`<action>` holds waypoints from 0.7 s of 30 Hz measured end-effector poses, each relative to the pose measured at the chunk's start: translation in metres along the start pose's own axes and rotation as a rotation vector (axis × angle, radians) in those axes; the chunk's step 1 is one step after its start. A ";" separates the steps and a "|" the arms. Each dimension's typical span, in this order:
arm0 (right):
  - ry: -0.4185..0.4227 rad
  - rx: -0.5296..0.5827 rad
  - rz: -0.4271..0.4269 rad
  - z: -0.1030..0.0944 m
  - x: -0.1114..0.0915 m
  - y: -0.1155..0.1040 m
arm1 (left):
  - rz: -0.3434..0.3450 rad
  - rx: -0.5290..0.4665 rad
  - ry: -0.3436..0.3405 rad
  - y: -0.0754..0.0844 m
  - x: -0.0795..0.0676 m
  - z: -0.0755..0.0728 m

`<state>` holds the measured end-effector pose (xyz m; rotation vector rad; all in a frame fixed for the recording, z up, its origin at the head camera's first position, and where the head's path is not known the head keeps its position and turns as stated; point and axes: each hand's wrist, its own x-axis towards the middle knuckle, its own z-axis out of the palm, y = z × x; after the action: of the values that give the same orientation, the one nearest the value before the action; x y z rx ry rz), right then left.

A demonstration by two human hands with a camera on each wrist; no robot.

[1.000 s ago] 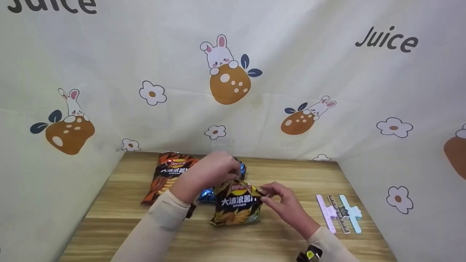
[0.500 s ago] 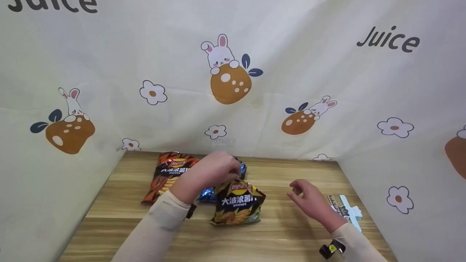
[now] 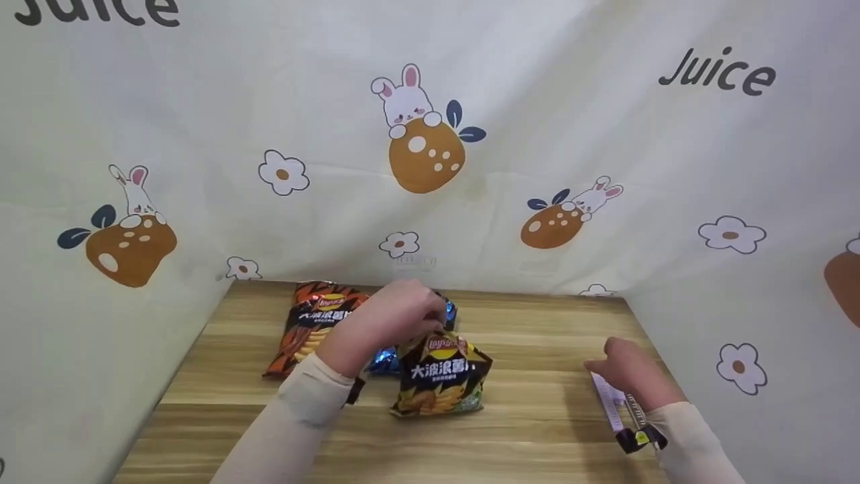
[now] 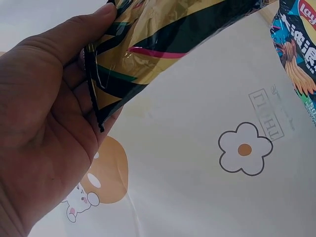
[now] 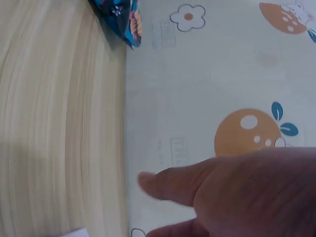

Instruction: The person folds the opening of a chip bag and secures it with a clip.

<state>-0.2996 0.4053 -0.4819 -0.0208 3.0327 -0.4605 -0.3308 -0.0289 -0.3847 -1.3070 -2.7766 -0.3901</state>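
My left hand [image 3: 396, 319] pinches the top edge of a black and yellow-gold chip bag [image 3: 442, 383], which stands tilted on the table. In the left wrist view, my thumb lies on the front of the gold foil, with the fingers behind it. My right hand [image 3: 631, 370] is over the bag clips at the right; in the right wrist view its thumb is stretched out and nothing shows in its grasp. Below it a lilac bag clip [image 3: 609, 407] shows, and part of a dark patterned clip [image 3: 635, 409]. The light-blue clip is hidden behind the hand and wrist.
An orange-black chip bag [image 3: 312, 329] lies at the back left. A blue chip bag [image 3: 385, 361] lies behind my left hand, mostly covered. Printed curtain cloth [image 3: 470, 222] stands around the back and sides of the wooden table [image 3: 524, 430].
My right hand has let go of the black and yellow-gold bag's right corner and moved right, over the clips. My left hand keeps its grip on the bag in the same spot.
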 end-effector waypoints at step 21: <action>0.042 -0.076 0.082 0.028 -0.004 0.028 | -0.011 -0.033 0.004 -0.002 0.002 0.002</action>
<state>-0.2933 0.4237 -0.5163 0.1104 3.0765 -0.3431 -0.3335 -0.0287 -0.3864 -1.2964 -2.7867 -0.4410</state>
